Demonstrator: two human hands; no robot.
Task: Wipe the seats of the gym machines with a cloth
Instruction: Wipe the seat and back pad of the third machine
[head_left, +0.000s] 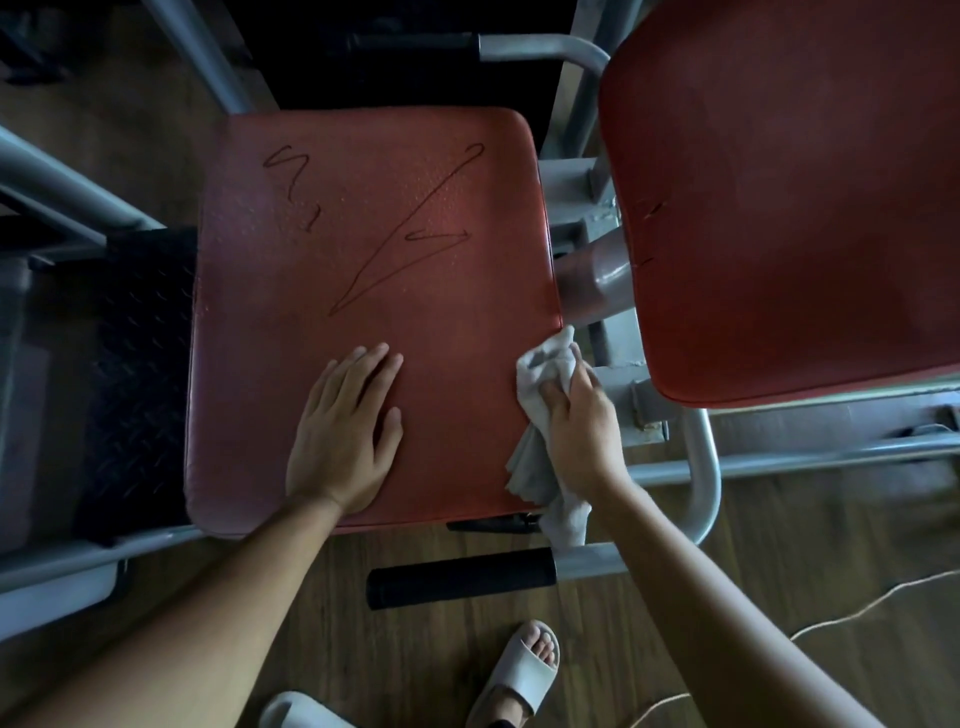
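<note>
Dark wooden floor (441, 649) underneath, grey machine frame (704, 467) all around. The red seat (363, 291) fills the middle, with dark scribbled marks (400, 234) across its far half. At the seat's right edge is the pale cloth (537, 364), bunched up, the right hand (582, 410) curled tight round it, a tail hanging off the near corner. The left hand (343, 431) lies flat on the seat's near part, fingers straight. A second red pad (789, 208) stands to the right. A black foam grip (457, 579) sits just below the seat, and there's a pale slipper (519, 675) on the floor.
</note>
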